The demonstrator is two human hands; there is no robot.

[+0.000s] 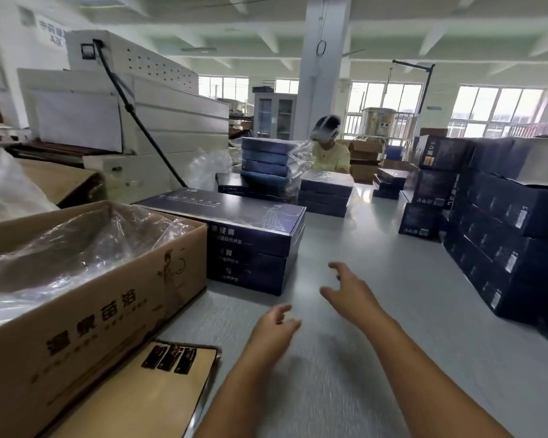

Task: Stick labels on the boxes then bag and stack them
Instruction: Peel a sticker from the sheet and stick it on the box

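Table [377,358] in a packing hall, nothing held

Far left, an open cardboard carton [108,327] sits on the grey surface, stuffed with crumpled clear plastic bags [76,254]. At its near side lies a brown sheet [146,399] with a few dark labels [170,357] near its top edge, print too blurred to read. Behind the carton a big white machine [171,121] runs along the left wall, a black cable [133,112] slanting down its front.

Moving in: a stack of three dark blue boxes [250,241] stands on the tabletop just beside the carton's right end, lids up. And here are the hands, both out over bare grey surface in front of that stack. The left hand [276,324] hovers low, fingers loosely curled, gripping nothing. The right hand [351,292] is a little further forward, fingers spread wide, also empty. Neither touches a box, and both are smeared by motion blur.

Further back there is a bagged pile of boxes [266,159] in glossy plastic. Next to it a second person [329,153] in a pale yellow top and headset bends over another short stack. A white pillar [323,58] rises behind, under a beamed ceiling. Bright windows [494,105] run across the back wall. Far right, tall stacks of dark boxes [503,241] line that side, small pale patches showing on their ends.
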